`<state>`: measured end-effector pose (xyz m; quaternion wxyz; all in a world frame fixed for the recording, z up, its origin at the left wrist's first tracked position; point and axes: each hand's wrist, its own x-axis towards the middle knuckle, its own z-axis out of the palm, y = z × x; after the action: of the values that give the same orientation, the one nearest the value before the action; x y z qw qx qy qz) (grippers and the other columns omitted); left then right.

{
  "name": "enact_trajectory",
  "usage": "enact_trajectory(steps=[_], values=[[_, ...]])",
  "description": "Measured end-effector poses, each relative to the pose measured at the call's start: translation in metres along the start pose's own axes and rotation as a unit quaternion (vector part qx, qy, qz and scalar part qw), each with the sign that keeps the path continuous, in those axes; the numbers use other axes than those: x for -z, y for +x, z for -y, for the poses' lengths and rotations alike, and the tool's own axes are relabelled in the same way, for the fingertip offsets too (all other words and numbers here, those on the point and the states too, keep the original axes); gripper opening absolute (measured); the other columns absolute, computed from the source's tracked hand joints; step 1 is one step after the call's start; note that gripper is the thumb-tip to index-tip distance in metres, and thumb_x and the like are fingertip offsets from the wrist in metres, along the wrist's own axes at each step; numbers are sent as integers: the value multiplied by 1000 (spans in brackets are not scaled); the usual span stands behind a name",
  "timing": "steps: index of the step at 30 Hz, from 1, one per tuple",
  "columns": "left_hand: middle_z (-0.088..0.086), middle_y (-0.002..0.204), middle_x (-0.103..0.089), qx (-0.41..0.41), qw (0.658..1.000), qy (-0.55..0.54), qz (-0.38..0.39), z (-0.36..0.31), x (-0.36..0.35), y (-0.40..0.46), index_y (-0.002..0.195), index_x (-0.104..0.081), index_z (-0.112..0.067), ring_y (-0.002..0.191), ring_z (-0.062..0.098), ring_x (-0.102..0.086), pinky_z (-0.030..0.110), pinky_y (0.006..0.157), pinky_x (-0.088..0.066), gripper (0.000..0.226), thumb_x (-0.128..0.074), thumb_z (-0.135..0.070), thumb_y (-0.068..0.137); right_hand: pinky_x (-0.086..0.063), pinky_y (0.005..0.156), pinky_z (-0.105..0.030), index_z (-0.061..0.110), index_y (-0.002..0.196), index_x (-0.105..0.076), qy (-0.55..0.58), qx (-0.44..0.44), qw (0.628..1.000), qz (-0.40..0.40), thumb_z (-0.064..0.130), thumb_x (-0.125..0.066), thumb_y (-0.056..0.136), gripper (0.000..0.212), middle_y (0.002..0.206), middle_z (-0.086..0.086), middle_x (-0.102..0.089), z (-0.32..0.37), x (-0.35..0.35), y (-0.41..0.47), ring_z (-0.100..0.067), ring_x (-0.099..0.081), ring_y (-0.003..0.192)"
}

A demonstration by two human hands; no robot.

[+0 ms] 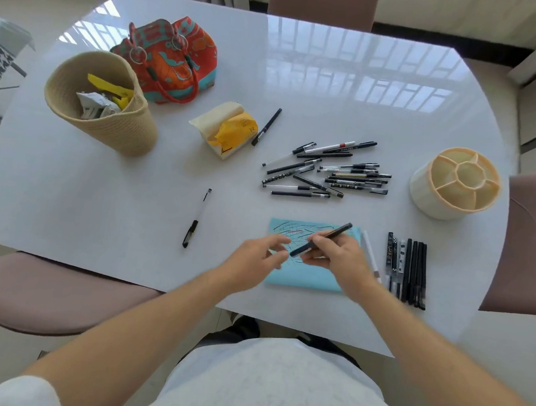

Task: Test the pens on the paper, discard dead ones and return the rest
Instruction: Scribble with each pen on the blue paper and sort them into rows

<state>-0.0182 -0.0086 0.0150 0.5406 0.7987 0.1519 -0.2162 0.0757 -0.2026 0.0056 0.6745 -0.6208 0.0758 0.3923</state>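
- The right hand (336, 257) is gripping a black pen (320, 239), tilted over the scribbled blue paper (305, 278).
- The left hand (255, 257) is hovering just beside the pen's lower end, fingers loose, grasping nothing.
- Loose pens (325, 175) are lying between the paper and the divided holder (455, 185).
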Motion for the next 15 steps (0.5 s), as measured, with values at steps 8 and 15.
enact_trajectory(steps=[8, 15], values=[[-1, 71, -71, 12, 998, -8, 56, -1, -15, -2, 81, -72, -18, 65, 15, -69, 34, 70, -58, 15, -64, -25, 91, -56, 61, -30, 7, 85, -79, -12, 31, 998, -55, 19, -72, 93, 16, 72, -9, -71, -35, -8, -33, -18, -63, 65], [-8, 72, -67, 11, 970, 233, -63, 35, 7, -15, 91, -74, -26, 71, 16, -60, 35, 67, -50, 14, -65, -37, 91, -50, 51, -29, 2, 88, -74, 5, 33, 970, -242, 13, -68, 97, 15, 65, -6, -63, -23, 30, -14, -18, -53, 53]])
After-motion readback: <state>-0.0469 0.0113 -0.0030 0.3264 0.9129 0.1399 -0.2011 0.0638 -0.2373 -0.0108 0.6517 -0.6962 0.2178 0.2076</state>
